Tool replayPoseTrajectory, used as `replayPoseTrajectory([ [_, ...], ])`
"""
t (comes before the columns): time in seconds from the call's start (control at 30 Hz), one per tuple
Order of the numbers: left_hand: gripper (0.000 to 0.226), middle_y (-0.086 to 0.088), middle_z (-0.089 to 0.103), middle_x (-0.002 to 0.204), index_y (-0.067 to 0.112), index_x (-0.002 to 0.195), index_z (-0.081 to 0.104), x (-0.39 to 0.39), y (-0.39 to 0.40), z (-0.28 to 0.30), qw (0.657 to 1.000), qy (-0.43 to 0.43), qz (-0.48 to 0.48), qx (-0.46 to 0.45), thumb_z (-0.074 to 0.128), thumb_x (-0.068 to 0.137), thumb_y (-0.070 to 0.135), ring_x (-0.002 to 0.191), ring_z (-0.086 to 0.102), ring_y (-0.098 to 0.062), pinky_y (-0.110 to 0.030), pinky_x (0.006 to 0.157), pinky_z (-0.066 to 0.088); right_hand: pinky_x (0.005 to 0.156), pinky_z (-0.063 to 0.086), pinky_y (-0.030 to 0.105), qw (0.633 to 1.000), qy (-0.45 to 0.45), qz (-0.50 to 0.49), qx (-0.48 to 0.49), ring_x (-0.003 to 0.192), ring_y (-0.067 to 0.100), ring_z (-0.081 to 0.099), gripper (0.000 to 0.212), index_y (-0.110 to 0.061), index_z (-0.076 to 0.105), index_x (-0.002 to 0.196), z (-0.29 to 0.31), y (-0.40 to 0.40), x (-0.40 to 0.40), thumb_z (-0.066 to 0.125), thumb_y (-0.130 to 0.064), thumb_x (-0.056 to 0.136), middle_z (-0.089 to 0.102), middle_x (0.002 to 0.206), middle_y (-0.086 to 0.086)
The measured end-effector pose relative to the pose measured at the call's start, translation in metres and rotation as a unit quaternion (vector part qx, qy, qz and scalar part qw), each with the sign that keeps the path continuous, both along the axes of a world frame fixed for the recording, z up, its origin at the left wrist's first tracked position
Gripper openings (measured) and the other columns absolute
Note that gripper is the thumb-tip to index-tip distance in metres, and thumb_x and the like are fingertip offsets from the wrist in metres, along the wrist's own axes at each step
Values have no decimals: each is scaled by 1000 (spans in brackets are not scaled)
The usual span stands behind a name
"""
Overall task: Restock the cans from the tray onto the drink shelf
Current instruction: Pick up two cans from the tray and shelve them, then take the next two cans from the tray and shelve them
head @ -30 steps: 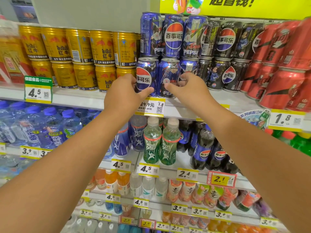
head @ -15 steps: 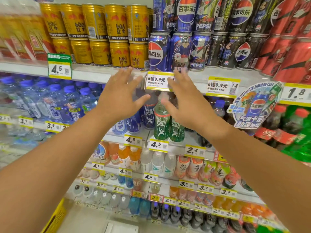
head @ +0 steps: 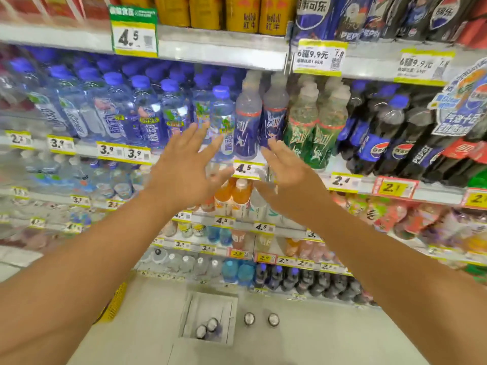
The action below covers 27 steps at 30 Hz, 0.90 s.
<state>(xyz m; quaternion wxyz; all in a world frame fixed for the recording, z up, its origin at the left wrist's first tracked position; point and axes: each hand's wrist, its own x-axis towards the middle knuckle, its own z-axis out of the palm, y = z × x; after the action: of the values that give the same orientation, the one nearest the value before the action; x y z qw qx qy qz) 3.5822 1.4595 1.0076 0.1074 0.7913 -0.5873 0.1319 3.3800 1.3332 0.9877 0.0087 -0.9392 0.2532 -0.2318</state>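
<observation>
Now both the left hand (head: 184, 169) and right hand (head: 287, 177) hang empty with fingers spread at mid-frame, while the tray (head: 208, 316) with upright cans (head: 207, 327) sits straight below at bottom centre, roughly equidistant from both.

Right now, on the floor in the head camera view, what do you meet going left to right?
Yellow plastic basket → grey cardboard tray with two silver-topped cans inside → two loose silver-topped cans standing on the floor.
</observation>
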Motion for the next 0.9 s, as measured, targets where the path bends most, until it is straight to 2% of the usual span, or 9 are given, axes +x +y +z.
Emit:
replayPoseTrajectory([
  [0.1, 80, -16, 30, 164, 22, 152, 45, 5, 11, -32, 1000, 10, -11, -1, 28, 90, 69, 151, 27, -36, -56, 121, 24, 114, 38, 46, 999, 41, -15, -4, 142, 35, 41, 65, -3, 53, 141, -22, 12, 11, 58, -43, 90, 47, 151, 19],
  [0.17, 78, -20, 36, 160, 18, 149, 50, 10, 16, -58, 1000, 10, -17, -4, 34, 89, 67, 148, 33, -40, -59, 117, 29, 113, 37, 48, 998, 57, -11, -15, 141, 37, 41, 66, -4, 52, 141, -43, 13, 19, 52, -47, 91, 48, 150, 18],
  [0.3, 73, -19, 31, 163, 22, 154, 41, 21, 23, -112, 1000, 3, 1, -15, 45, 94, 63, 148, 31, -41, -57, 118, 28, 122, 20, 52, 995, 102, 6, 8, 152, 30, 23, 73, -13, 40, 153, -91, 3, 33, 34, -59, 97, 33, 162, 9],
  [0.4, 77, -14, 21, 167, 25, 159, 29, 27, 24, -148, 1000, -9, 23, 16, 39, 95, 66, 152, 24, -39, -56, 119, 25, 122, 16, 53, 995, 97, 26, 6, 153, 32, 19, 72, -17, 37, 155, -124, -5, 42, 31, -60, 98, 28, 164, 10],
  [0.47, 77, -13, 19, 168, 25, 160, 27, 29, 26, -171, 999, -2, 43, 26, 39, 96, 66, 154, 19, -37, -56, 120, 23, 122, 19, 52, 994, 97, 40, 18, 153, 31, 20, 72, -17, 37, 155, -148, -8, 47, 33, -60, 98, 26, 165, 10],
  [0.6, 76, -14, 21, 168, 23, 159, 30, 27, 31, -230, 996, 28, 64, 46, 43, 96, 62, 154, 19, -36, -57, 119, 25, 116, 31, 53, 991, 93, 85, 54, 149, 34, 29, 69, -12, 42, 152, -209, -13, 60, 40, -55, 98, 34, 161, 13],
  [0.77, 77, -10, 17, 169, 24, 159, 30, 25, 45, -322, 989, 66, 91, 97, 40, 94, 64, 155, 16, -31, -53, 122, 21, 119, 28, 50, 985, 109, 99, 86, 151, 30, 25, 71, -9, 40, 153, -301, -3, 66, 35, -55, 98, 32, 162, 12],
  [0.9, 80, -9, 14, 170, 25, 160, 26, 30, 60, -404, 985, 79, 92, 124, 39, 93, 67, 155, 16, -31, -49, 123, 15, 120, 28, 46, 980, 116, 101, 129, 152, 26, 24, 71, -8, 40, 152, -384, 12, 72, 39, -52, 97, 34, 161, 9],
])
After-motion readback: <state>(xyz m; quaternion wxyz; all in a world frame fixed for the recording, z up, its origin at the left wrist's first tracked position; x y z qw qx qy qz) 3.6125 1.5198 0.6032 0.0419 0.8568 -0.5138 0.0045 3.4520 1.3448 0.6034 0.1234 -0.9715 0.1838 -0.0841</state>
